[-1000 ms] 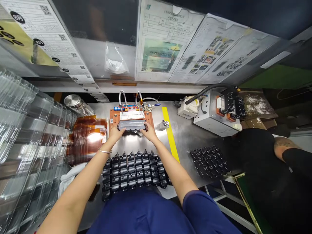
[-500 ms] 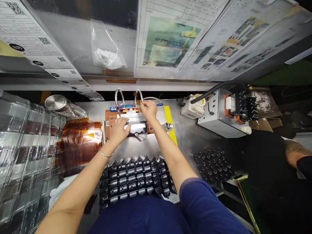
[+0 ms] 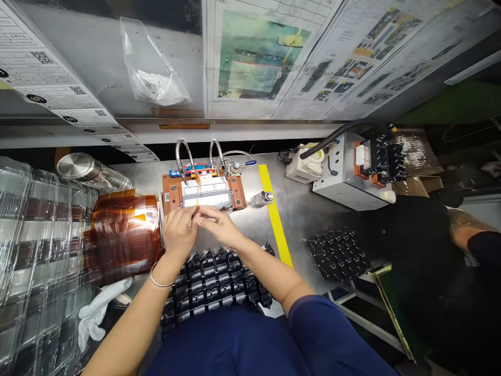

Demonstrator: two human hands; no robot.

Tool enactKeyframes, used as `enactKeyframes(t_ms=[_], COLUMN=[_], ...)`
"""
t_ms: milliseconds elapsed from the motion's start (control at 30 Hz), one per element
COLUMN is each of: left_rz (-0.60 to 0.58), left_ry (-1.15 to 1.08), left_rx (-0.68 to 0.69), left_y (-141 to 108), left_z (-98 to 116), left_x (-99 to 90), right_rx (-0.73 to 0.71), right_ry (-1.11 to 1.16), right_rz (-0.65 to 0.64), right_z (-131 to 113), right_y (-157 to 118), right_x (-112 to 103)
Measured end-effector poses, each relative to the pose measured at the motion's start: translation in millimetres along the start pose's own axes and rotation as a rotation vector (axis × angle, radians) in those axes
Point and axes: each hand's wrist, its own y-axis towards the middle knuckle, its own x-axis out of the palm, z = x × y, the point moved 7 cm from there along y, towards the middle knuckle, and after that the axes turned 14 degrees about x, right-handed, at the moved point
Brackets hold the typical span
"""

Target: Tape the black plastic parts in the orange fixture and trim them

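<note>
My left hand [image 3: 180, 230] and my right hand [image 3: 219, 225] meet fingertip to fingertip just in front of a brown fixture [image 3: 238, 193]. A thin amber strip [image 3: 198, 184] rises from between their fingers across the fixture; my left hand pinches its lower end. The fingers of my right hand are bent and pressed close, and whatever they hold is too small to make out. On the fixture lies a white and grey perforated part [image 3: 207, 194], with two flexible metal hoses [image 3: 183, 151] arching over it from behind.
Black moulded trays [image 3: 219, 277] lie nearest my body. Amber film rolls [image 3: 125, 232] and a glass bottle [image 3: 96, 171] stand left. A metal cylinder [image 3: 263, 198], yellow tape [image 3: 276, 219] and a white machine [image 3: 344, 177] are right. A person's arm [image 3: 464, 230] shows far right.
Both hands have drawn back from the fixture towards my body and come together. An amber strip now shows between them and the fixture. The view has shifted slightly.
</note>
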Motion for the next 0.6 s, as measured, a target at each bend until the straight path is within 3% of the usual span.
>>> enactKeyframes(t_ms=[133, 200, 300, 367, 400, 500, 600], left_rz=[-0.095, -0.087, 0.008, 0.072, 0.098, 0.151, 0.136], left_ry=[-0.166, -0.271, -0.469, -0.638, -0.727, -0.909, -0.958], left_rx=[0.044, -0.014, -0.336, -0.58, -0.67, -0.839, -0.924], left_y=[-5.6, -8.9, -20.3, -30.5, -34.1, -39.4, -42.0], left_z=[1.8, 1.3, -13.8, -23.6, -26.1, -29.5, -30.5], left_x=[-7.3, -14.2, -24.1, -25.0, -24.0, -19.9, -15.4], right_rx=[0.096, 0.102, 0.036, 0.069, 0.132, 0.332, 0.364], right_ry=[-0.001, -0.075, -0.13, -0.067, -0.003, 0.23, 0.369], right_rz=[-0.073, -0.048, 0.236, 0.394, 0.392, 0.214, 0.188], right_z=[11.4, 13.7, 13.1, 20.9, 29.4, 55.6, 66.2], right_y=[-17.0, -20.3, -17.3, -11.4, -6.1, 9.8, 17.4], right_x=[-1.2, -11.5, -49.0, -72.9, -78.8, -77.0, -76.6])
